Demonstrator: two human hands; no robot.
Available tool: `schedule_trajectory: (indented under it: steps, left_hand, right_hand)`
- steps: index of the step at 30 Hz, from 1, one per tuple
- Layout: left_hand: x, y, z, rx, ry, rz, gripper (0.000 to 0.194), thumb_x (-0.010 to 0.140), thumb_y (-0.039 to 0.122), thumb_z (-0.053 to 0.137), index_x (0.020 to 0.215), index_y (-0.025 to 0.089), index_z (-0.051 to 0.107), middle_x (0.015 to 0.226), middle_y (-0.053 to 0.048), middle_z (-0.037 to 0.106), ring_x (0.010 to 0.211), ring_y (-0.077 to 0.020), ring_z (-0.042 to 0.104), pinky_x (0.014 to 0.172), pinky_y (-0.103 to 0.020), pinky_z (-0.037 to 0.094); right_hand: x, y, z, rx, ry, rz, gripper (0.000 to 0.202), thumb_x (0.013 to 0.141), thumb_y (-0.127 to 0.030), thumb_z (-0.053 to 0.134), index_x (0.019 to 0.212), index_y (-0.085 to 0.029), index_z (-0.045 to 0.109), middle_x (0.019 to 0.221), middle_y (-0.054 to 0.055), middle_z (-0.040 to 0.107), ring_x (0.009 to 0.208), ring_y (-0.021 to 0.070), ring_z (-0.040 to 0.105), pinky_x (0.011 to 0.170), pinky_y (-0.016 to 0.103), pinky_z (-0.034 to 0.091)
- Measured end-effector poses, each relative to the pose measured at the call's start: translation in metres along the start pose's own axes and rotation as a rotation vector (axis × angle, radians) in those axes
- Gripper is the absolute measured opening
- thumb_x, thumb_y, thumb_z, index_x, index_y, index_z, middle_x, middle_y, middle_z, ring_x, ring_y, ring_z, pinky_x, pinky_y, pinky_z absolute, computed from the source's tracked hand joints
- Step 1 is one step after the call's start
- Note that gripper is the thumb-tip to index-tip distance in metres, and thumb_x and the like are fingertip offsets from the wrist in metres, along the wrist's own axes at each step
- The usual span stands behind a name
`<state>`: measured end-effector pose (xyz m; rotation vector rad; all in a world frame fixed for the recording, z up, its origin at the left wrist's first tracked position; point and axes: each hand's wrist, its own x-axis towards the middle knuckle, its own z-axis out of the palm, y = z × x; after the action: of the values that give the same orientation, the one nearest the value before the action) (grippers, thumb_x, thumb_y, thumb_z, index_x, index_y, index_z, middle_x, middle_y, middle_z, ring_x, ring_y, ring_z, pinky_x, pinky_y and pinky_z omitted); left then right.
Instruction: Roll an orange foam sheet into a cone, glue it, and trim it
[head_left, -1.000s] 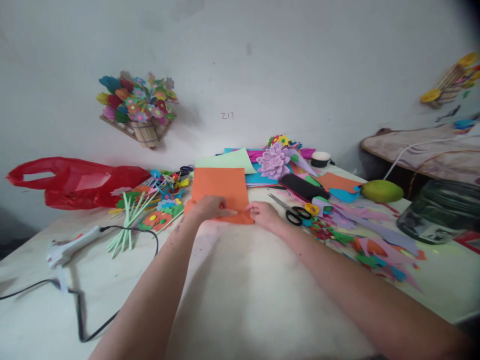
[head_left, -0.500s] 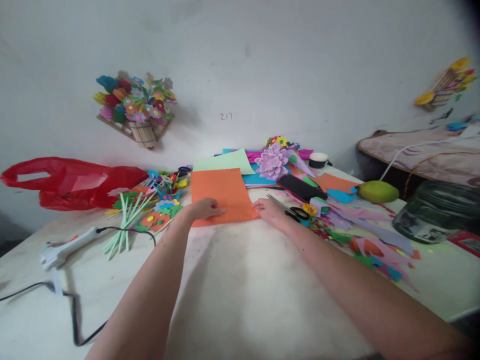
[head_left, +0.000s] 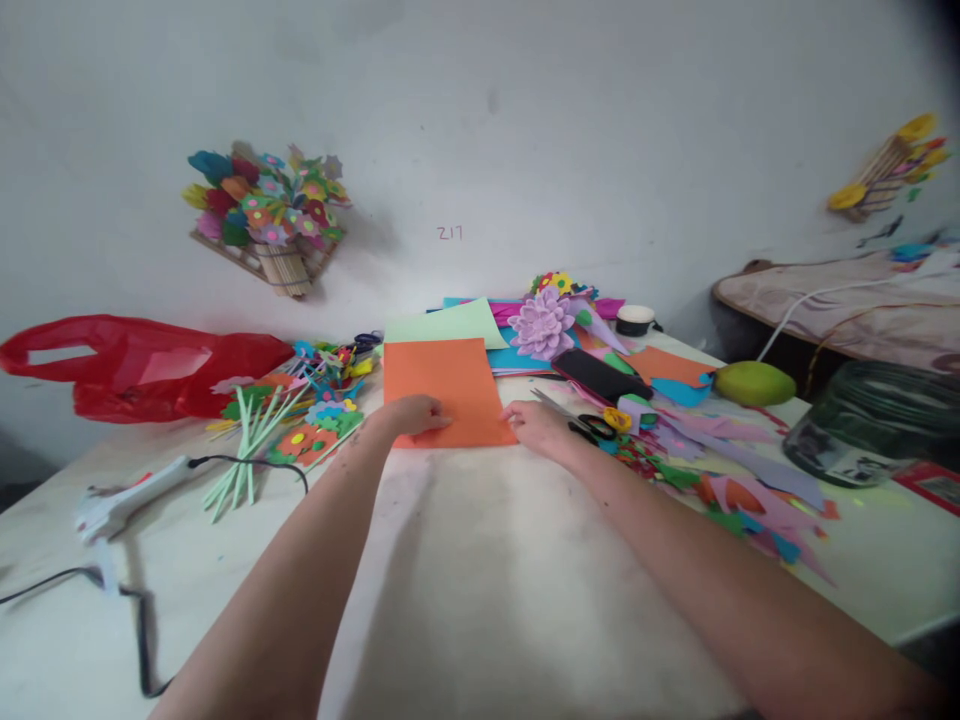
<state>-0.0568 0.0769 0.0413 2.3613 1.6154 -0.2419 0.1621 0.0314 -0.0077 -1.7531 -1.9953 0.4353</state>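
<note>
An orange craft sheet (head_left: 442,370) lies flat on the table, its back edge overlapping a pale green sheet (head_left: 442,322). My left hand (head_left: 417,414) rests on the sheet's front left part, thumb and fingertips apart. At the sheet's front right edge, my right hand (head_left: 534,424) has its fingertips together on the orange border; the exact grip is partly hidden. Just right of that hand lie scissors (head_left: 596,428) with dark handles, their blades pointing back toward the sheet.
Left are a glue gun (head_left: 135,495) with its cord, pale green sticks (head_left: 251,450) and a red plastic bag (head_left: 180,370). Behind sit a purple flower (head_left: 546,324) and a black phone-like object (head_left: 600,376). Colourful scraps (head_left: 757,500), a green-yellow fruit (head_left: 755,383) and a glass jar (head_left: 862,425) occupy the right.
The orange sheet's front edge now lies straighter, and its front right corner has flattened. My left hand has shifted slightly right; my right hand stays at the edge.
</note>
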Motion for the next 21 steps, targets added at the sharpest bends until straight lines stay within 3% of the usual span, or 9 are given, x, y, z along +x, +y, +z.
schedule_trajectory:
  steps: [5, 9, 12, 15, 18, 21]
  left_hand:
    - [0.002, -0.003, 0.002, -0.016, -0.021, 0.011, 0.038, 0.071, 0.056, 0.043, 0.070, 0.020, 0.054, 0.063, -0.002, 0.057, 0.055, -0.0132, 0.047, 0.051, -0.024, 0.034]
    - [0.002, -0.005, 0.004, -0.021, -0.055, 0.029, 0.041, 0.072, 0.058, 0.039, 0.066, 0.019, 0.052, 0.058, -0.002, 0.055, 0.052, -0.0134, 0.046, 0.052, -0.026, 0.033]
    - [0.003, -0.006, 0.004, -0.032, -0.055, 0.026, 0.044, 0.073, 0.060, 0.036, 0.073, 0.020, 0.055, 0.064, -0.003, 0.058, 0.056, -0.0148, 0.048, 0.054, -0.026, 0.034]
    - [0.004, -0.005, 0.003, -0.035, -0.042, 0.015, 0.045, 0.074, 0.059, 0.035, 0.080, 0.020, 0.057, 0.076, -0.005, 0.061, 0.062, -0.0163, 0.051, 0.056, -0.026, 0.035]
    - [0.004, -0.004, 0.001, -0.004, 0.043, 0.015, 0.043, 0.076, 0.055, 0.035, 0.079, 0.019, 0.056, 0.081, -0.007, 0.061, 0.065, -0.0173, 0.052, 0.056, -0.026, 0.035]
    - [0.004, -0.009, -0.002, -0.016, 0.223, -0.039, 0.042, 0.079, 0.053, 0.033, 0.083, 0.019, 0.057, 0.083, -0.007, 0.062, 0.069, -0.0184, 0.054, 0.059, -0.027, 0.036]
  right_hand:
    - [-0.002, -0.001, 0.001, -0.124, 0.047, -0.099, 0.027, 0.073, -0.016, 0.047, 0.090, -0.024, 0.067, 0.089, 0.003, 0.066, 0.080, 0.0170, 0.057, 0.064, 0.026, 0.036]
    - [-0.006, -0.005, 0.002, -0.266, 0.130, -0.326, 0.026, 0.080, -0.034, 0.050, 0.091, -0.018, 0.066, 0.105, 0.009, 0.059, 0.094, 0.0201, 0.052, 0.081, 0.031, 0.035]
    - [-0.009, -0.009, 0.005, -0.334, 0.109, -0.469, 0.033, 0.082, -0.042, 0.050, 0.099, -0.017, 0.064, 0.102, 0.010, 0.058, 0.097, 0.0210, 0.048, 0.085, 0.034, 0.034]
    - [-0.010, -0.012, 0.010, -0.419, 0.075, -0.525, 0.026, 0.083, -0.036, 0.050, 0.095, -0.018, 0.065, 0.093, 0.010, 0.058, 0.093, 0.0212, 0.048, 0.080, 0.033, 0.035]
    - [-0.009, -0.013, 0.013, -0.470, 0.069, -0.531, 0.024, 0.086, -0.030, 0.047, 0.088, -0.017, 0.067, 0.089, 0.010, 0.058, 0.091, 0.0213, 0.048, 0.077, 0.032, 0.036]
    - [-0.009, -0.013, 0.013, -0.485, 0.066, -0.514, 0.024, 0.086, -0.030, 0.046, 0.088, -0.017, 0.067, 0.089, 0.009, 0.057, 0.092, 0.0204, 0.047, 0.076, 0.030, 0.037]
